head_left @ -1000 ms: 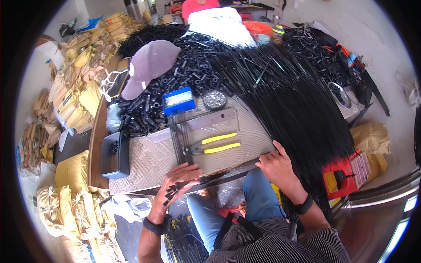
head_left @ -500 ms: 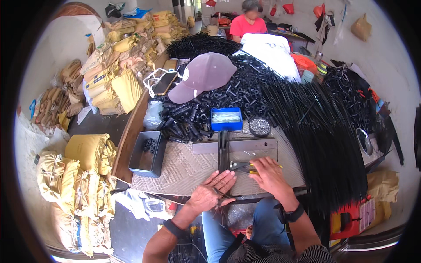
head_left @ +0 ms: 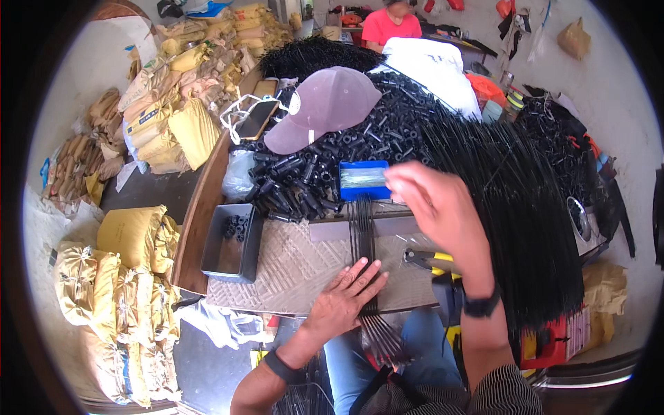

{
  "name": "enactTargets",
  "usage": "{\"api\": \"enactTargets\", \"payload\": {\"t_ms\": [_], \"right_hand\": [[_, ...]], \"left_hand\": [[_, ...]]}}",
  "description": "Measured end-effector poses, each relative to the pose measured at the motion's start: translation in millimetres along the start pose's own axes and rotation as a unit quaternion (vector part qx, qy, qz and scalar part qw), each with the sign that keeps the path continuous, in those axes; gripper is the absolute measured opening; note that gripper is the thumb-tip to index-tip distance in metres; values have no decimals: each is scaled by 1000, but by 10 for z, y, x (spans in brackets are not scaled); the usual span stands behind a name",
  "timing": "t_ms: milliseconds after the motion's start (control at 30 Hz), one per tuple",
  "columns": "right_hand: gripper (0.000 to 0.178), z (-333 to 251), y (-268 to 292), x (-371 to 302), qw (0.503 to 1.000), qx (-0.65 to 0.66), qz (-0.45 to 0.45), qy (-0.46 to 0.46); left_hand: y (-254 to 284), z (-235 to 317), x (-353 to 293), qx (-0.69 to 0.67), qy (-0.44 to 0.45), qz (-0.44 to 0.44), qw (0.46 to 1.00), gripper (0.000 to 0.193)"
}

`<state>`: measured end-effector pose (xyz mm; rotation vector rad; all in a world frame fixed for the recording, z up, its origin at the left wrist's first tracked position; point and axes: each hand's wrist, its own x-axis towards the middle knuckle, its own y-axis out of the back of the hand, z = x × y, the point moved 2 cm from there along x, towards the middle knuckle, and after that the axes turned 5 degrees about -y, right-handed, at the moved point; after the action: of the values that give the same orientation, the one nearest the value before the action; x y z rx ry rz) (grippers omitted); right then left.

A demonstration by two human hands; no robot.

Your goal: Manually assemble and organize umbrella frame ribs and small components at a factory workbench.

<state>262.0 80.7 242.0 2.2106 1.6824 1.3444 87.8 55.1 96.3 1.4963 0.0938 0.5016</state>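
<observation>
Pressing down at the bench's front edge in the head view, the left hand lies flat, fingers spread wide across a row of slim black strips. Those strips run up over the flat metal bar to the front of the blue tray, and below the hand they fan out past the edge, over the person's lap. Up to the right is the right hand, raised, fingers curled in and fingertips drawn close at the tray's right end; blur makes it impossible to tell whether anything is pinched there. Pale thin sticks fill that tray. Under the right forearm sit the yellow-handled pliers, on the textured board, their handles partly hidden. Over to the left, a dark grey bin with small black rings in it, and just above, loose black tubular parts heaped beside a mauve cap and a phone. Right side, a great sheaf of long black strips slopes down over the edge; at the far end, a person in a red shirt behind a white sack.
</observation>
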Motion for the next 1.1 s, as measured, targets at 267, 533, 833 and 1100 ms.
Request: {"api": "enactTargets", "payload": {"t_ms": [267,533,833,1100], "right_hand": [[14,126,89,-882,983,-14,-168,-68],[16,278,865,-3570,687,-164,-588,-393],[32,500,1028,-6148,458,16,-160,-874],[31,344,331,-6472,489,11,-112,-865]], "left_hand": [[-63,-98,84,9,-8,5,1000,85],[-174,13,198,-67,28,0,997,76],[-245,89,182,-10,-8,12,1000,75],[-261,57,180,20,-17,13,1000,74]]}}
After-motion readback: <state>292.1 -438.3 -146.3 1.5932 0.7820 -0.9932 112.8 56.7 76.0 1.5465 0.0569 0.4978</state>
